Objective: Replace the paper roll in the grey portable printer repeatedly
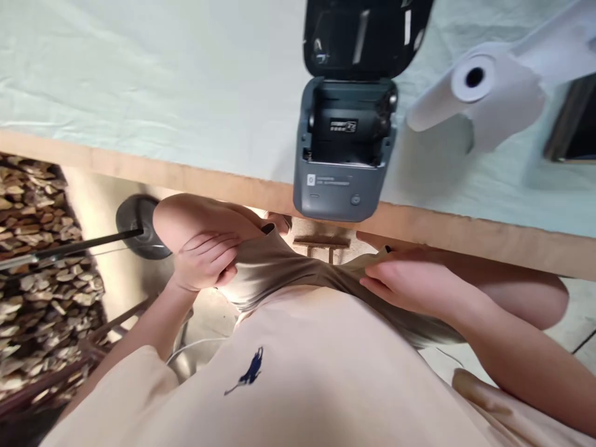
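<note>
My left hand rests on my left thigh, its fingers laid across the bare knee side by side, holding nothing. On the other thigh lies my right hand, by the hem of my shorts; its fingertips are partly hidden, and no object shows in it. Ahead of both hands, a dark blue-grey label printer stands at the table's near edge, slightly overhanging it. Its black lid is raised, and the compartment inside holds no roll. To its right is a roll of white paper with a loose unrolled length.
A pale green cloth covers the table, which has a bare wooden front edge. At the right lies a dark flat device, cut off by the frame. Stacked firewood and a black round stand base are at the left.
</note>
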`<action>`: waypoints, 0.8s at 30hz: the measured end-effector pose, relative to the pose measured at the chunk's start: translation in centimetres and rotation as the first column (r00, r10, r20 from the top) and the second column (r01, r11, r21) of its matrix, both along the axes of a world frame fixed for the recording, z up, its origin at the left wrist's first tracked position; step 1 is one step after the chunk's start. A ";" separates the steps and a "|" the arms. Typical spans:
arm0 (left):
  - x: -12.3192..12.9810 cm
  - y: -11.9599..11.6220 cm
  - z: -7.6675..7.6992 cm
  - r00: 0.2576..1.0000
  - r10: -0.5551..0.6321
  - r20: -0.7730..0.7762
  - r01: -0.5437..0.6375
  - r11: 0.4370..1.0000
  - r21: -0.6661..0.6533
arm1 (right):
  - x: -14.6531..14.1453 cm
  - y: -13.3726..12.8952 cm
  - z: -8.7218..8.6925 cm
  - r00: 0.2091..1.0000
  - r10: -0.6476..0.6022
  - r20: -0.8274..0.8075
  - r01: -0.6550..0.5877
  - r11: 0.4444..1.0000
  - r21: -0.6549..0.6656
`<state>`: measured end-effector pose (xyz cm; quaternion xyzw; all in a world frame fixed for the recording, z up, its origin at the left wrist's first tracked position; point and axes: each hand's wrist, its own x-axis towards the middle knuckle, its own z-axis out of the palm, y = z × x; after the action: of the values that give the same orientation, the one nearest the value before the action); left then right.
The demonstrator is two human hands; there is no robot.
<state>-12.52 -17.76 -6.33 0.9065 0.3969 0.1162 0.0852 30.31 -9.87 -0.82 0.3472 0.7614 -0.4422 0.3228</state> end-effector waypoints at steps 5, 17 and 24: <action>3.2 3.0 2.7 0.958 0.170 0.231 -0.179 0.984 0.017 | 1.7 1.5 4.1 0.913 -0.240 -0.330 0.210 0.970 -0.125; 15.6 19.4 10.0 0.793 0.535 0.291 -0.397 0.816 -0.420 | -6.2 7.8 5.6 0.822 -0.528 -0.211 0.511 0.523 0.683; 15.8 17.8 8.0 0.787 0.553 0.273 -0.415 0.803 -0.428 | -6.5 7.1 4.5 0.722 -0.602 -0.342 0.679 0.519 0.520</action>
<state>3.30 0.09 1.70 0.7008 0.6087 0.2383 0.2857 23.80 -2.78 3.64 0.6607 0.6965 -0.2772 -0.0399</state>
